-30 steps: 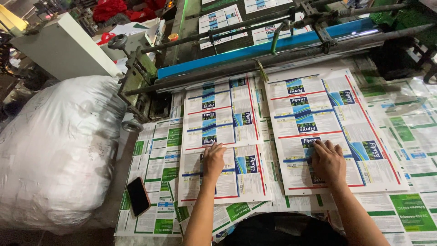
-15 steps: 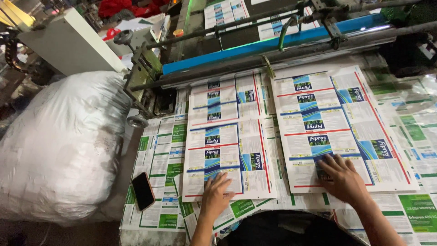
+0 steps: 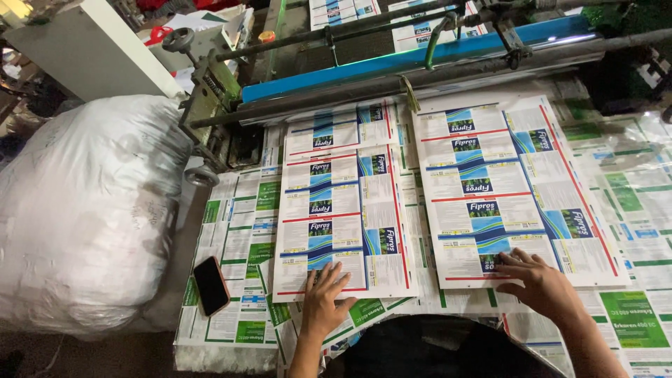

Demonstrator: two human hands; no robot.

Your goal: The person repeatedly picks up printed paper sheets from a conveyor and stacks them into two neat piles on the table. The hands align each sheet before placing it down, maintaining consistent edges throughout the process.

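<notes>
Nearest the camera, the left hand [image 3: 323, 299] lies flat with fingers spread on the near edge of the left stack of white printed label sheets with blue panels and red lines [image 3: 343, 210], gripping nothing, while the right hand [image 3: 537, 281] presses open-palmed, fingers loosely splayed, on the near edge of the matching right stack [image 3: 507, 189]. Left of the hands a black smartphone [image 3: 211, 285] lies on green-and-white printed sheets [image 3: 241, 231], beside a bulging white plastic sack [image 3: 80, 210]. Beyond the stacks runs the machine's blue bar [image 3: 420, 56].
</notes>
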